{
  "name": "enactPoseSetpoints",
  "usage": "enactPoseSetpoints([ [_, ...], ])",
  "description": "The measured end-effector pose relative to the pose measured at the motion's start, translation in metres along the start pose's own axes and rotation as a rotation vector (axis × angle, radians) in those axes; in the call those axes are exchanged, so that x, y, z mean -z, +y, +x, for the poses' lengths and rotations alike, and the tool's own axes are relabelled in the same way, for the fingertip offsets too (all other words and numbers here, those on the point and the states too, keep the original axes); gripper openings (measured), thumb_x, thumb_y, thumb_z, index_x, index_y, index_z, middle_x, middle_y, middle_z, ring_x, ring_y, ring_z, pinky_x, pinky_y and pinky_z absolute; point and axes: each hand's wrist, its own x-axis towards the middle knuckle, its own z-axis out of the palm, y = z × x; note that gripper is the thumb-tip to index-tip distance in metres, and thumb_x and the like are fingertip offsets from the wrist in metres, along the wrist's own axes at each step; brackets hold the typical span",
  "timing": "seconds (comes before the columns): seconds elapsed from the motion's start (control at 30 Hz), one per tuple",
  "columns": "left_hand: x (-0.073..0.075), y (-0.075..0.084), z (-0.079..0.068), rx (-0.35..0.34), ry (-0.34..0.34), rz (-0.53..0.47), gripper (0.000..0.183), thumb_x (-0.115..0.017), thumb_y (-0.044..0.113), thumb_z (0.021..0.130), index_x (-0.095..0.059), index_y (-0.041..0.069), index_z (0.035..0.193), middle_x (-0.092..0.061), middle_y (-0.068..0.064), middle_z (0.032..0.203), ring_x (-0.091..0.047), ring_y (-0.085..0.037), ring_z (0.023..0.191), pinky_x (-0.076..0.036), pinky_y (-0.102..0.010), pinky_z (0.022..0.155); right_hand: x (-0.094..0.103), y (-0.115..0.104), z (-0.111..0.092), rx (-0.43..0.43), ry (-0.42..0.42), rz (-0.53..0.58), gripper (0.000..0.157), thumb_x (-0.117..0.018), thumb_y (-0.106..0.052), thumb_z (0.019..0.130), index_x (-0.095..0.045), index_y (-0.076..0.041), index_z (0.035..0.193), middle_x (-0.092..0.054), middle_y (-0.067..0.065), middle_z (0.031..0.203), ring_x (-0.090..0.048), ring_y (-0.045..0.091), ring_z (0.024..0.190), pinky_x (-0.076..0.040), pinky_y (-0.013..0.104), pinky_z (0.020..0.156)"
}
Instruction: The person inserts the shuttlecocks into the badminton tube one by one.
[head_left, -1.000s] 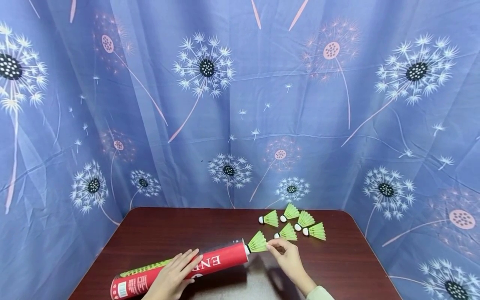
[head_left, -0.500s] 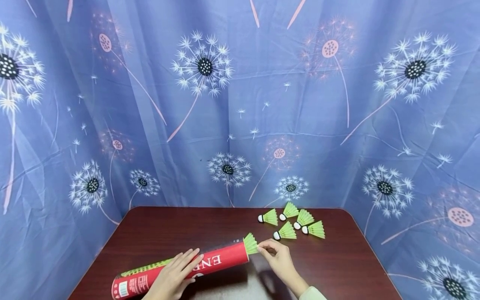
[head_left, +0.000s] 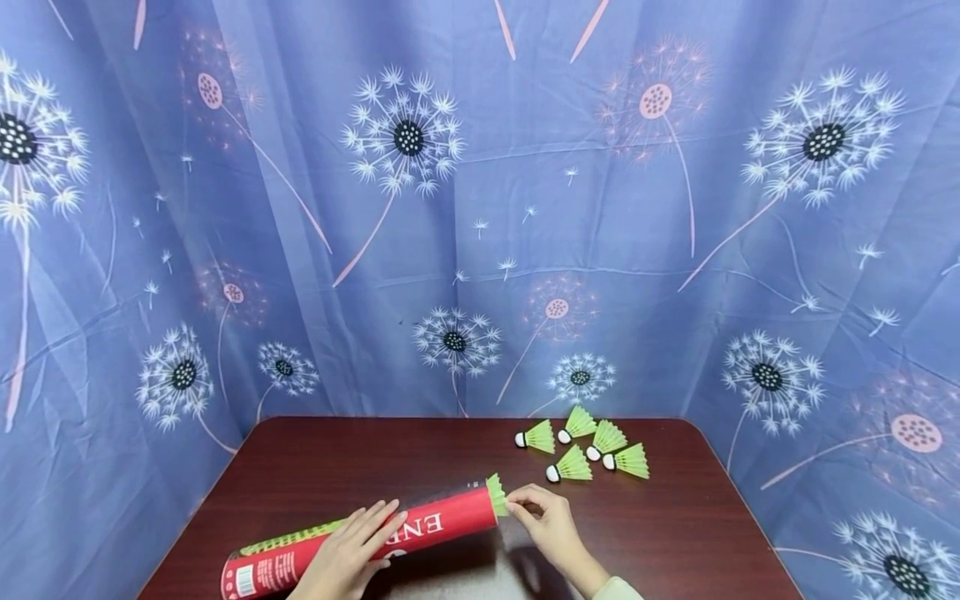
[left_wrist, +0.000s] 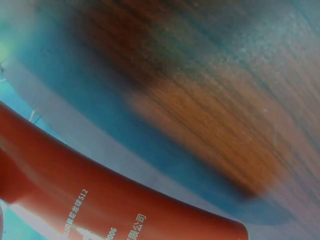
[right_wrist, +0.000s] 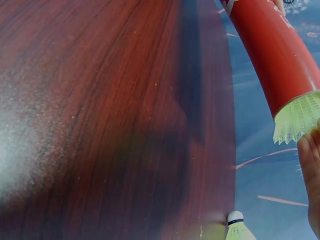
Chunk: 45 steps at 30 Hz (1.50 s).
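A red shuttlecock tube (head_left: pixel 450 512) lies slanted across the front left of the table, its mouth towards the right. My left hand (head_left: pixel 348 550) holds it around the middle, fingers over the top and thumb on the near side. From the mouth sticks the yellow-green skirt of a shuttlecock (head_left: pixel 496 495); its cork end is hidden inside. My right hand (head_left: pixel 551 529) pinches the skirt's edge between thumb and forefinger. In the right wrist view the skirt (right_wrist: pixel 295 120) flares just outside the rim, with fingers (right_wrist: pixel 309 152) at it. The left wrist view shows the tube's printed side (left_wrist: pixel 115 195).
Several loose shuttlecocks (head_left: pixel 570 465) with white corks lie in a group at the table's back right. The dark red wooden table (head_left: pixel 360 454) has rounded far corners. Close behind it hangs a blue curtain (head_left: pixel 480 183) with dandelion prints.
My right hand has moved left and pushed the shuttlecock deeper into the tube, so only the skirt's end shows. My left hand and the tube have stayed in place.
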Motion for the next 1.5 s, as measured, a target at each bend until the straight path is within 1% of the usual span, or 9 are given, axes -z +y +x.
enactPoseSetpoints([
  [0.27,-0.001,0.000,-0.003,0.006,-0.004,-0.012,0.065,-0.071,0.035,0.086,-0.049,0.007,0.141,-0.049,-0.011,0.143,-0.054,-0.032,0.119,-0.020,-0.028,0.115,-0.001,-0.027,0.004,0.006,-0.022,0.013,0.010,-0.070,0.015,0.076,-0.068,0.007,0.082,-0.066,0.018,0.074,-0.067,0.019,0.066,-0.056,0.024,0.058],
  [0.5,0.000,0.001,-0.002,0.025,-0.022,-0.029,0.069,-0.074,0.033,0.084,-0.047,0.009,0.143,-0.048,-0.010,0.144,-0.054,-0.031,0.121,-0.016,-0.025,0.116,-0.006,-0.028,0.005,0.009,-0.024,0.014,0.010,-0.070,0.015,0.076,-0.068,0.007,0.082,-0.066,0.019,0.075,-0.066,0.017,0.067,-0.056,0.026,0.058],
  [0.53,0.000,0.000,-0.002,0.020,-0.015,-0.026,0.065,-0.070,0.036,0.088,-0.048,0.009,0.142,-0.049,-0.010,0.143,-0.054,-0.032,0.120,-0.015,-0.025,0.116,-0.006,-0.028,0.005,0.010,-0.024,0.014,0.010,-0.070,0.015,0.076,-0.068,0.007,0.081,-0.066,0.019,0.075,-0.066,0.016,0.067,-0.056,0.026,0.058],
  [0.73,-0.001,0.000,0.000,0.010,0.001,-0.030,0.070,-0.076,0.030,0.081,-0.049,0.007,0.141,-0.050,-0.013,0.140,-0.055,-0.034,0.118,-0.013,-0.025,0.117,-0.008,-0.029,0.007,0.012,-0.030,0.027,0.013,-0.070,0.017,0.074,-0.068,0.007,0.081,-0.067,0.018,0.075,-0.066,0.015,0.068,-0.057,0.026,0.059],
  [0.87,-0.001,0.000,0.000,0.006,0.009,-0.025,0.079,-0.081,0.024,0.070,-0.049,0.006,0.140,-0.052,-0.015,0.139,-0.055,-0.035,0.117,-0.012,-0.025,0.117,-0.009,-0.029,0.007,0.017,-0.047,0.029,0.012,-0.069,0.017,0.075,-0.069,0.007,0.081,-0.066,0.016,0.074,-0.065,0.015,0.066,-0.056,0.026,0.059],
  [1.1,-0.001,0.001,0.000,0.015,0.006,-0.037,0.059,-0.063,0.037,0.092,-0.049,0.007,0.141,-0.053,-0.016,0.137,-0.055,-0.035,0.117,-0.014,-0.025,0.117,-0.009,-0.032,0.008,0.017,-0.060,0.027,0.006,-0.071,0.012,0.077,-0.068,0.008,0.081,-0.066,0.017,0.075,-0.065,0.016,0.065,-0.056,0.024,0.059],
  [1.2,-0.001,0.002,-0.001,0.024,-0.005,-0.047,0.067,-0.073,0.032,0.084,-0.048,0.007,0.141,-0.054,-0.016,0.136,-0.056,-0.035,0.116,-0.011,-0.022,0.117,-0.011,-0.027,0.006,0.017,-0.067,0.037,0.011,-0.070,0.016,0.074,-0.069,0.007,0.080,-0.066,0.018,0.075,-0.066,0.017,0.064,-0.055,0.023,0.058],
  [1.33,-0.002,0.004,-0.002,0.032,-0.017,-0.042,0.088,-0.085,0.020,0.063,-0.048,0.007,0.142,-0.054,-0.016,0.136,-0.057,-0.035,0.116,-0.008,-0.021,0.116,-0.014,-0.011,0.001,0.027,-0.081,0.056,0.015,-0.069,0.020,0.073,-0.070,0.006,0.080,-0.067,0.018,0.075,-0.065,0.016,0.064,-0.055,0.022,0.058],
  [1.5,-0.002,0.004,-0.003,0.044,-0.049,-0.025,0.084,-0.084,0.023,0.069,-0.047,0.009,0.142,-0.052,-0.014,0.138,-0.055,-0.032,0.118,-0.012,-0.022,0.116,-0.012,0.005,-0.002,0.036,-0.123,0.077,0.015,-0.070,0.013,0.077,-0.071,0.000,0.084,-0.069,0.011,0.078,-0.065,0.012,0.068,-0.055,0.021,0.060],
])
